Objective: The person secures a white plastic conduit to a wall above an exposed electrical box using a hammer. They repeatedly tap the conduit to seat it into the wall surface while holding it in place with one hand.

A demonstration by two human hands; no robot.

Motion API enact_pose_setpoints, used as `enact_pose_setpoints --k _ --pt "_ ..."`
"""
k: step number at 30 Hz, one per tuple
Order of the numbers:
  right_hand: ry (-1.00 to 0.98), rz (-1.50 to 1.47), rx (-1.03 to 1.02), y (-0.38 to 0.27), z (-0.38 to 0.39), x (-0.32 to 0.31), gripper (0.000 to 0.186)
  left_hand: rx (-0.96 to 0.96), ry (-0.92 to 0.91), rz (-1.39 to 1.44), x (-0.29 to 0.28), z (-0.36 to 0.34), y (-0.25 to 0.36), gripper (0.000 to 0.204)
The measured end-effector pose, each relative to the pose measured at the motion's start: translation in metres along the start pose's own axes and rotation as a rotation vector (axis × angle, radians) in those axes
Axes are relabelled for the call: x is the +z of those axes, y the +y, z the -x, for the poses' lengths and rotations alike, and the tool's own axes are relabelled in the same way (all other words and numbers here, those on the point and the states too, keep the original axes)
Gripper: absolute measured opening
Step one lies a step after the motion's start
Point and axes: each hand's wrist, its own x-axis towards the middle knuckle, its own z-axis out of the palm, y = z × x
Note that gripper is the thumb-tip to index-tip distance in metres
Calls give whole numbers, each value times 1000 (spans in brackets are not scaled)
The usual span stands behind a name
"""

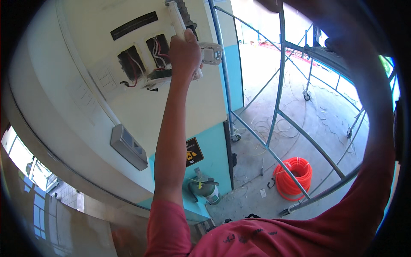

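My left hand [186,52] reaches up along the wall, its fingers closed around a white plastic trunking strip [177,18]. Beside the knuckles a pale switch-plate frame [210,54] sticks out past the wall corner; whether the hand grips it too is hidden. Just left of the hand, two rough wall-box openings [156,49] show red and white wires [161,55]. A loose plate with a green part [159,74] hangs below them. My right arm is raised at the right, and only a dark part of my right hand [270,4] shows at the top edge near a scaffold pole [281,55].
Metal scaffolding on wheels [307,96] stands to the right. Under it lies a coil of orange corrugated hose [294,177], with loose wires on the floor. A grey wall device [128,147] and a green cylinder [205,190] are lower left and below.
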Motion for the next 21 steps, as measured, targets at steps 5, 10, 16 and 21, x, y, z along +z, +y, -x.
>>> enact_pose_setpoints --k 5,10,16,21 --pt "-456 261 421 55 16 43 39 -5 -57 -59 -3 -9 9 50" --pt "-248 59 248 12 -2 -5 38 -58 -47 -104 -6 -2 13 51" --pt "-84 224 58 80 16 64 42 -21 -35 -89 -3 -5 15 49" --pt "-450 -9 427 31 -3 8 49 -6 -36 -152 -8 -9 14 49"
